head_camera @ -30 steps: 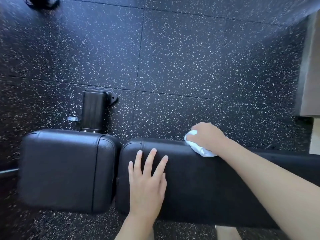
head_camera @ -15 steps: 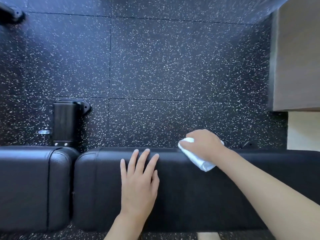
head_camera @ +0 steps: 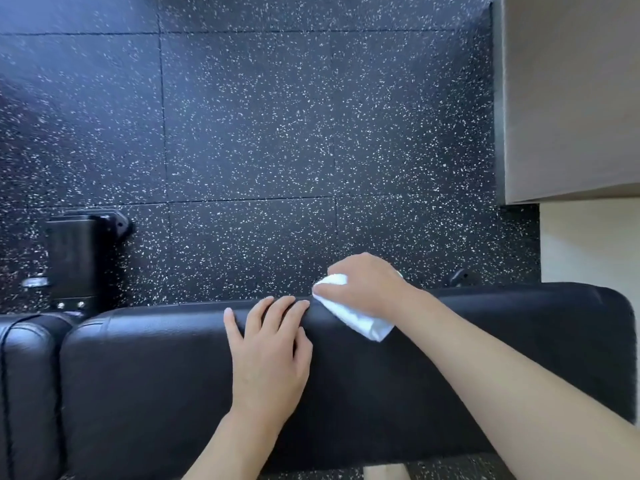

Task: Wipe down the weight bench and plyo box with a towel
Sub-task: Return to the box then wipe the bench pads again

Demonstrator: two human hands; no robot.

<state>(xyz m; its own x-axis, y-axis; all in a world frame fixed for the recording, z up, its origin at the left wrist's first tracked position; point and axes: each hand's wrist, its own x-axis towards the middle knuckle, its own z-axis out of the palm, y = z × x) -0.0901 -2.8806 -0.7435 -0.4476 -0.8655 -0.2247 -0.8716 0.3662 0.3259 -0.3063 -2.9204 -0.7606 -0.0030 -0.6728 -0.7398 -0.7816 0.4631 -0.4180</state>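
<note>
Mostly under the right hand (head_camera: 367,285), towel (head_camera: 360,322) on bench (head_camera: 156,375)

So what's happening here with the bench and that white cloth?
A person is wiping down a black padded weight bench. The right hand grips a bunched white towel and presses it on the far edge of the long pad. The left hand rests on the pad beside it, fingers curled over that same edge. A light wooden box stands on the speckled floor to the right, untouched.
</note>
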